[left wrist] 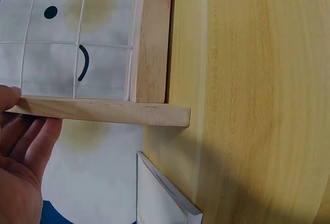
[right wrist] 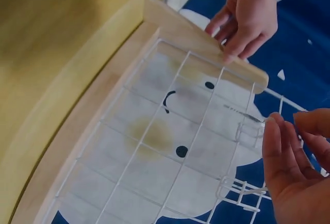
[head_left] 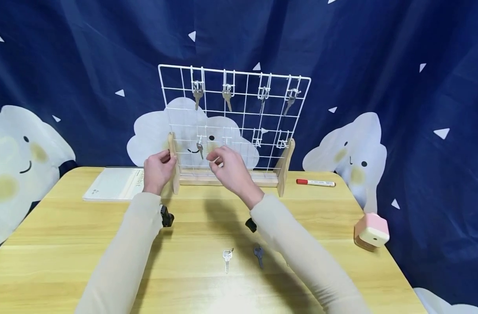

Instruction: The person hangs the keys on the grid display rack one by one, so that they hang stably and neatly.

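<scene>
Key rack [head_left: 197, 179], left end: thumb and fingers of the left hand [head_left: 157, 170] were clasped on the wooden upright [left wrist: 129, 112] — a firm, level hold there seemed the right way to keep the wire grid from shaking

Top-row keys [head_left: 198, 93]: four hung along the upper hooks, so any jolt to the frame looked likely to set them swinging

Lower-left key [head_left: 200, 150]: it hung blade down at the first hook of the lower row, just left of the right hand in the head view; its head was best kept well back on the wire

Right hand [head_left: 232, 170]: thumb and fingertips were apart, with nothing seen between them; whether a fingertip touched that key I could not tell — small, slow movements looked wisest, clear of the blade

Loose keys [head_left: 227, 256]: two lay on the table [head_left: 199, 283], well apart from the rack; a pinch by the head would have suited them

Bare hooks [head_left: 256, 140]: two showed right of the hand, no key seen on either; lining up hole and wire tip squarely would have spared fumbling
</scene>
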Tool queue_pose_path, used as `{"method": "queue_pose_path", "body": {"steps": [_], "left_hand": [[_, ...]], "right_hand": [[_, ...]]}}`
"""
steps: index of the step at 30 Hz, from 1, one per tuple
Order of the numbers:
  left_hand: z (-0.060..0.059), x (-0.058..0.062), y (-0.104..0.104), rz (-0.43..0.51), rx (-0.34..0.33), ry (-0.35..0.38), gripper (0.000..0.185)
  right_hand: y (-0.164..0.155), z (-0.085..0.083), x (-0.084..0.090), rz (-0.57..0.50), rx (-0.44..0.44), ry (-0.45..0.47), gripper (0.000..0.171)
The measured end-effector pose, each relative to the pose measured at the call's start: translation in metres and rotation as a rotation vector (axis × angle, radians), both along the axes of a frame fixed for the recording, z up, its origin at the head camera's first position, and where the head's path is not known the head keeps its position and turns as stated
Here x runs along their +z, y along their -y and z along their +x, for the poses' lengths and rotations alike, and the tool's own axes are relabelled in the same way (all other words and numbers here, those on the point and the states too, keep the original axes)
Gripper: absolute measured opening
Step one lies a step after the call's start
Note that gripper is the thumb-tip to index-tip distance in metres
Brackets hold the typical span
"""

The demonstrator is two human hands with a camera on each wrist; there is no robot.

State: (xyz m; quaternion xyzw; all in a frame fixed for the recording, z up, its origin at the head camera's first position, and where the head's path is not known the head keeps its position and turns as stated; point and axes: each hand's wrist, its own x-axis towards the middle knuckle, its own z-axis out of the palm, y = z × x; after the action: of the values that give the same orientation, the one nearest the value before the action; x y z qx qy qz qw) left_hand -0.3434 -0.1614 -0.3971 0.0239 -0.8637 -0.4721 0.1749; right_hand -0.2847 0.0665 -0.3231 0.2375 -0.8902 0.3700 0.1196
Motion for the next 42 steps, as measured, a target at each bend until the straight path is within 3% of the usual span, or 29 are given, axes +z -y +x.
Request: {"method": "queue_pose_path", "body": {"steps": [7, 15, 25, 35, 42], "left_hand": [[0.0, 0.001, 0.001, 0.015, 0.006, -0.004, 0.037], [0.002, 0.002, -0.003, 0.022, 0.006, -0.003, 0.037], [0.003, 0.005, 0.0, -0.01, 0.005, -0.005, 0.037], [0.0, 0.005, 0.0, 0.012, -0.019, 0.029, 0.039], [0.001, 0.002, 0.0, 0.003, -0.009, 0.011, 0.039]], "right_hand": [[-0.016, 0.027, -0.011, 0.059, 0.098, 0.039, 0.012], [-0.034, 0.054, -0.029, 0.126, 0.219, 0.153, 0.011], [-0.06, 0.077, -0.056, 0.208, 0.343, 0.275, 0.023], [-0.076, 0.091, -0.084, 0.161, 0.393, 0.36, 0.017], [-0.077, 0.098, -0.099, 0.226, 0.359, 0.329, 0.02]]}}
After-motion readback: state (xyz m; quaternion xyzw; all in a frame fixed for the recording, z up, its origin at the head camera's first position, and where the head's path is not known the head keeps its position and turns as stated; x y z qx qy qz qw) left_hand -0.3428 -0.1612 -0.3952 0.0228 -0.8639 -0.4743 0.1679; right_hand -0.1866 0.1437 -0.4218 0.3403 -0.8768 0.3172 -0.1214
